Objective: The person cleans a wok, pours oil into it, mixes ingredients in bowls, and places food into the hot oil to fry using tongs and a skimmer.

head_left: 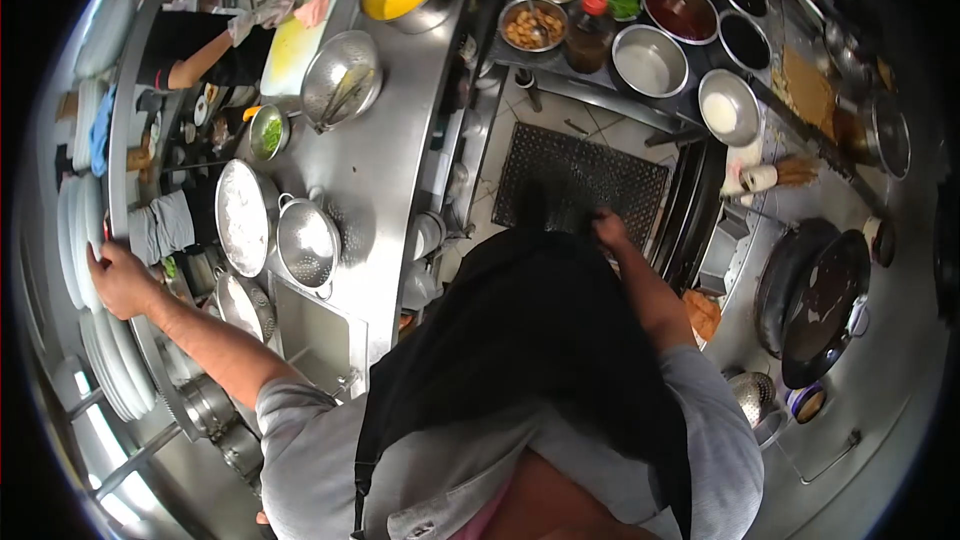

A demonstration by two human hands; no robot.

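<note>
A bump from the left hand (125,278), partly curled at the steel shelf's (118,150) edge, could topple the stacked white plates (78,240) along it, though whether it or the right hand (608,230), beside the black apron (530,340), grips anything I cannot tell.

- Commercial kitchen: stainless counter (385,160) is running toward 11 o'clock, carrying colanders (308,240).
- White plates (130,370) are standing in stacks at 9 o'clock.
- Metal bowls (652,35) of sauces (682,8) are crowding the 1 o'clock side.
- Blackened woks (825,315) are sitting at 3 o'clock.
- Co-worker's gloved hand (275,10) is reaching over a cutting board (283,68), 11 o'clock.
</note>
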